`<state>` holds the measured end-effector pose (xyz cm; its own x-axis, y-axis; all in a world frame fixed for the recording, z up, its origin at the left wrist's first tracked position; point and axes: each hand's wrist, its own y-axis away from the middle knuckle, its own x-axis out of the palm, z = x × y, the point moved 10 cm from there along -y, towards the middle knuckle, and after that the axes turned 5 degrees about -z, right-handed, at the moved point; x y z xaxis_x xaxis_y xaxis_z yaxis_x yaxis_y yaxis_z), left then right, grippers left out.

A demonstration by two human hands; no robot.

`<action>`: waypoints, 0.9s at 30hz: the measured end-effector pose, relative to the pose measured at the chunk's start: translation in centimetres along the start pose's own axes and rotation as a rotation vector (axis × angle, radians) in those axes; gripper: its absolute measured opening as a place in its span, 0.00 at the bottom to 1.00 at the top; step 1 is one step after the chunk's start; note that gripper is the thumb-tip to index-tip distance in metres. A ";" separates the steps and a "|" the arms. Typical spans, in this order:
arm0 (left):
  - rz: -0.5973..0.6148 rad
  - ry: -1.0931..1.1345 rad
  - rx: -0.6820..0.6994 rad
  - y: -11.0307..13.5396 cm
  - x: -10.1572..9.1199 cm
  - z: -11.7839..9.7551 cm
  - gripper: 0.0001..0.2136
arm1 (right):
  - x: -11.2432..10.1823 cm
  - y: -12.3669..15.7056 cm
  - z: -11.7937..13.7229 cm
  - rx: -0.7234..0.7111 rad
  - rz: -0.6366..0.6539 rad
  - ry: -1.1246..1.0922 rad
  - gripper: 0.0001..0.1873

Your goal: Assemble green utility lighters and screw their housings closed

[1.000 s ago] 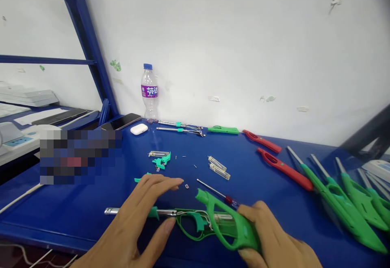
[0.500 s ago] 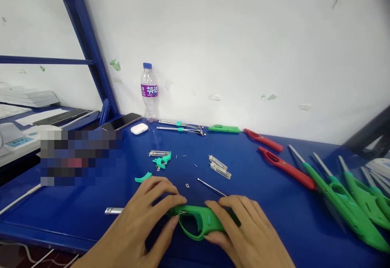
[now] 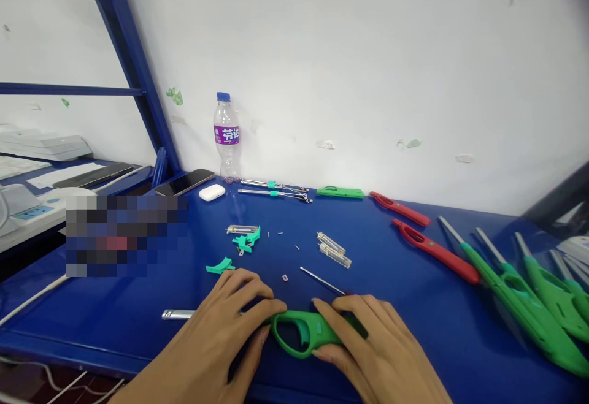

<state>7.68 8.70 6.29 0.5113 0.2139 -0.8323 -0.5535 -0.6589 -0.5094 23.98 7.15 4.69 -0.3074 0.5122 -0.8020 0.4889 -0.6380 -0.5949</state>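
A green long-neck gas lighter [image 3: 317, 329] lies sideways between my hands, low over the blue table. Its silver barrel pokes out to the left of my left hand [image 3: 230, 330], which pinches the lighter near the front of the trigger loop. Around the handle's right part my right hand [image 3: 368, 343] is closed, thumb below and fingers above. Just beyond the hands lie a thin screwdriver [image 3: 322, 280], a small metal piece [image 3: 285, 278] and a loose turquoise trigger [image 3: 221, 266]. More turquoise parts [image 3: 247, 240] rest by a clear fuel tank [image 3: 242, 229].
Two clear tanks [image 3: 334, 249] and tiny screws are mid-table. Along the wall lie metal barrels [image 3: 271, 193], a green shell [image 3: 340, 192] and red shells [image 3: 435, 251]. Several green lighters [image 3: 524, 306] sit right. A bottle [image 3: 227, 140], white case [image 3: 212, 192] and phone [image 3: 185, 182] stand back left.
My left hand's fingers have shifted slightly right along the lighter, and the metal bits seen at the front of the loop are now covered. Both hands keep their grip; the view has shifted slightly.
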 end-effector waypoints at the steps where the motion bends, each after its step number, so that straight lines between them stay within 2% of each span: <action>1: -0.001 -0.005 0.001 0.1 0.0 0.1 0.22 | 0.0 0.0 0.0 0.006 0.000 -0.007 0.28; 15: 0.067 0.038 -0.002 0.2 0.9 0.6 0.21 | -0.1 -0.1 -0.3 0.041 0.017 -0.051 0.28; 21: 0.114 0.053 0.038 0.5 1.4 0.8 0.31 | -0.1 0.0 -0.2 0.024 0.037 -0.048 0.28; 25: 0.151 -0.077 0.074 1.1 2.3 0.4 0.38 | 0.8 0.4 -0.1 0.034 0.071 -0.040 0.27; 27: 0.111 -0.132 0.101 1.0 2.1 0.1 0.40 | 0.9 0.5 0.0 0.054 0.054 -0.046 0.26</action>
<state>8.14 8.52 3.97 0.3564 0.2411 -0.9027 -0.6686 -0.6091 -0.4267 23.92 7.33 3.68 -0.3199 0.4496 -0.8340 0.4618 -0.6946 -0.5516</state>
